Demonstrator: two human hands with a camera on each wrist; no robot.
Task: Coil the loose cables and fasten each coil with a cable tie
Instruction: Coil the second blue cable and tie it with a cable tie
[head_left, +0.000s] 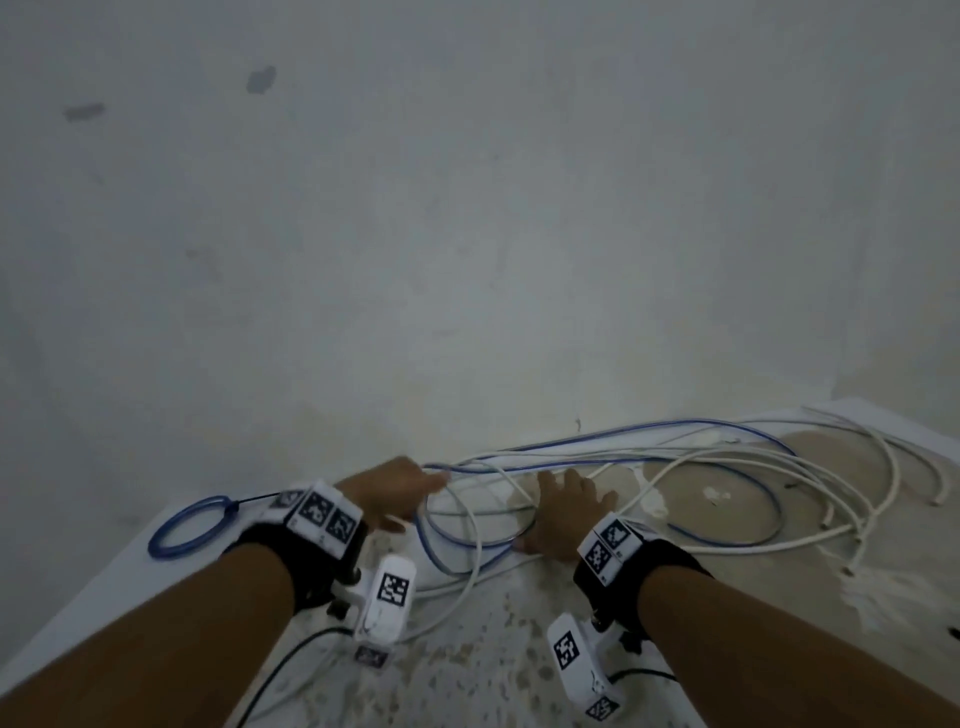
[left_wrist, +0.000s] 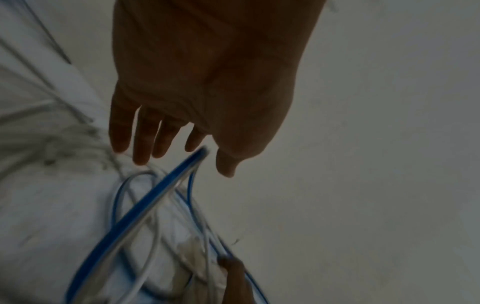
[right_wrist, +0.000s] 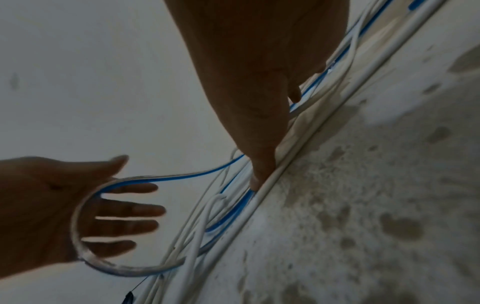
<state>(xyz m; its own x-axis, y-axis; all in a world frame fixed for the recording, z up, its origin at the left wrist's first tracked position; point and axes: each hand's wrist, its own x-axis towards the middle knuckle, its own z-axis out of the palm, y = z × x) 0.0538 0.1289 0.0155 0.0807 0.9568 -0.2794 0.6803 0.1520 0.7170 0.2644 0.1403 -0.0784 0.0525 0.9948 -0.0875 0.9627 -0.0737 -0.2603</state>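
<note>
Left hand (head_left: 395, 491): fingers (left_wrist: 141, 142) straight and spread, palm open, a bend of the blue cable (head_left: 613, 457) looped round the outstretched fingers as the right wrist view shows; nothing gripped

Right hand (head_left: 563, 512): laid flat on the tangle, fingers extended and pressing down on cable strands; thumb tip (right_wrist: 259, 179) set against a white cable (head_left: 470, 525) and the blue one; no curl round any strand visible

Blue cable: long loose loops running from the left hand rightward along the foot of the wall and back toward the right hand

White cables: several, loose, intertwined with the blue cable, spreading to the right, cut ends lying at the far right (head_left: 940, 501)

Blue coil (head_left: 189, 525): small closed ring, lying left of the left wrist, well apart from the tangle, a thin dark cord running from it toward the wrist

Surface (head_left: 519, 649): pale, speckled and stained, bearing all cables

Wall (head_left: 467, 208): plain, pale grey, a few dark marks, directly behind the surface
</note>
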